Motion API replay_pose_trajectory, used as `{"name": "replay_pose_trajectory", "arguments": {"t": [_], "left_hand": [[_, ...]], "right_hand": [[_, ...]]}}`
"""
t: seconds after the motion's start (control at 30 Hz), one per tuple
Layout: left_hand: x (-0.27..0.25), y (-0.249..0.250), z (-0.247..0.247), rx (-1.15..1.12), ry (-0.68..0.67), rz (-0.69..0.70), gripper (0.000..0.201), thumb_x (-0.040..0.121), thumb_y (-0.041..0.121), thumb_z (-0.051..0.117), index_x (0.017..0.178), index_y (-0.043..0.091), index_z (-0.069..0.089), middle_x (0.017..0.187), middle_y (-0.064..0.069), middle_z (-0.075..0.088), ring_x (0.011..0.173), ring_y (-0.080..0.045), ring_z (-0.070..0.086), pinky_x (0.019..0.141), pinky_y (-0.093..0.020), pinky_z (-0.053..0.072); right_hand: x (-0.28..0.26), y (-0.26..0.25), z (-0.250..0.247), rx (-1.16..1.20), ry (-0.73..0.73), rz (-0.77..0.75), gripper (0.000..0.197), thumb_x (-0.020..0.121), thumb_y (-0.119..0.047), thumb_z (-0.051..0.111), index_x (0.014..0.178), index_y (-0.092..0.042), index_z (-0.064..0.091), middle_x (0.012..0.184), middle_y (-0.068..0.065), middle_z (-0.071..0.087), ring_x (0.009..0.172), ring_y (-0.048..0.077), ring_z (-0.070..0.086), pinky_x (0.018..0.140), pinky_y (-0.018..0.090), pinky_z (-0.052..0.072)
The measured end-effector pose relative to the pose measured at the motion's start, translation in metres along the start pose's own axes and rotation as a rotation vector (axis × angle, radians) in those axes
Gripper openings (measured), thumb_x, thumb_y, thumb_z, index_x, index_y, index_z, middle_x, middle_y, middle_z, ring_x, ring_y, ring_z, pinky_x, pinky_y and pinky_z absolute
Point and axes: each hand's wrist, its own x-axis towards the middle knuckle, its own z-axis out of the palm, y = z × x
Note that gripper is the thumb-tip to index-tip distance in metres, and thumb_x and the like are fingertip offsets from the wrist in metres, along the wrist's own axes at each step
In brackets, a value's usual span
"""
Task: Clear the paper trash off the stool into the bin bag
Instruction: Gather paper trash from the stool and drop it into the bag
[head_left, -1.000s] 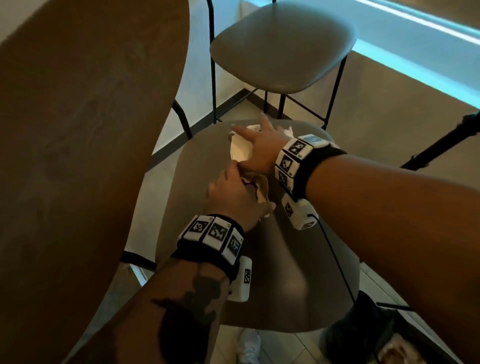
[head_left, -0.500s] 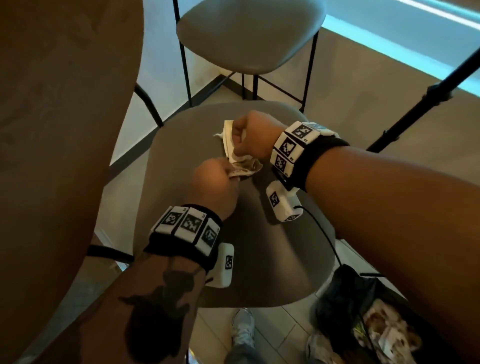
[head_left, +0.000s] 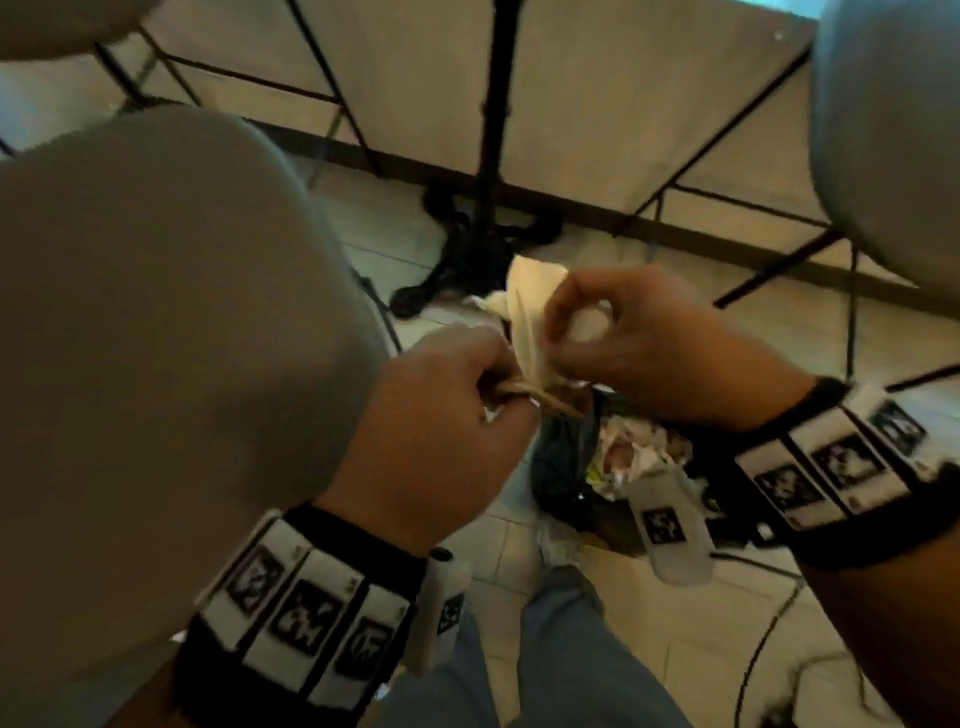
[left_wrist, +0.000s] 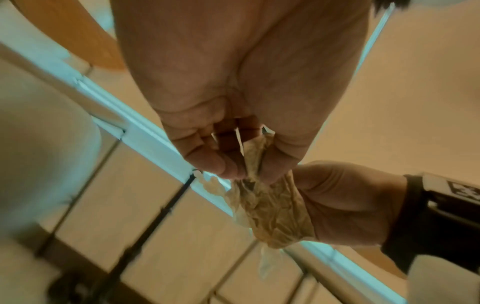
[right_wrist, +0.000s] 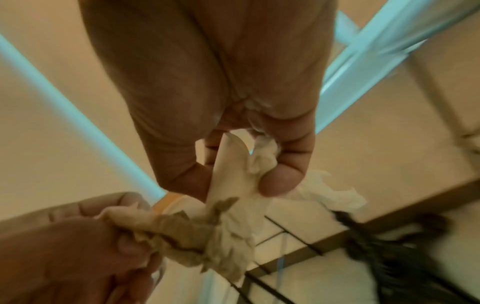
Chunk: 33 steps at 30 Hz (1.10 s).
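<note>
Both hands hold paper trash in the air just right of the grey stool seat (head_left: 156, 338). My left hand (head_left: 462, 395) pinches crumpled brown paper (head_left: 550, 400), seen close in the left wrist view (left_wrist: 270, 203) between thumb and fingers. My right hand (head_left: 613, 332) grips white napkins and a folded white paper (head_left: 530, 312); the right wrist view shows them (right_wrist: 233, 174) clamped under the thumb. The black bin bag (head_left: 566, 467) lies open on the floor directly below the hands, with crumpled paper (head_left: 639, 452) inside it.
A black table pedestal (head_left: 493, 156) stands on the tiled floor behind the bag. Other stool seats sit at far left top (head_left: 62, 21) and at right (head_left: 893, 130), with thin black legs. My legs in jeans (head_left: 561, 649) are below. A cable (head_left: 763, 639) trails at right.
Both hands lifted the paper off the stool seat and carried it to the right, over the bin bag. The head view swung down and right; the stool is now at left.
</note>
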Motion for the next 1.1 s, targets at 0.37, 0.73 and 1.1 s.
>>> {"name": "replay_pose_trajectory", "arguments": {"t": [0.37,0.73,1.1], "left_hand": [[0.053,-0.039,0.332,-0.142,-0.644,-0.392,0.015,0.087,0.025,0.075,0.077,0.026,0.065,0.068,0.008,0.066,0.062,0.000,0.060,0.057,-0.018,0.045],[0.089,-0.115,0.484,-0.254,-0.534,-0.939,0.036,0.095,0.022,0.070,0.130,0.017,0.061,0.088,-0.005,0.070,0.078,-0.022,0.069,0.089,-0.049,0.062],[0.061,-0.145,0.438,-0.153,-0.661,-0.869,0.106,0.073,0.053,0.076,0.161,0.038,0.019,0.150,0.006,0.054,0.127,-0.028,0.063,0.108,-0.052,0.051]], "right_hand": [[-0.068,0.348,0.077,0.434,0.167,0.573,0.017,0.069,-0.035,0.072,0.084,-0.035,0.065,0.108,0.001,0.066,0.102,0.025,0.065,0.082,0.043,0.058],[-0.029,0.536,0.143,1.101,0.408,1.035,0.010,0.084,-0.022,0.066,0.092,-0.023,0.060,0.127,0.019,0.062,0.105,0.039,0.066,0.068,0.043,0.061],[-0.052,0.517,0.157,0.930,0.136,1.098,0.046,0.098,-0.008,0.054,0.144,-0.010,0.049,0.117,0.013,0.058,0.101,0.031,0.060,0.093,0.053,0.055]]}}
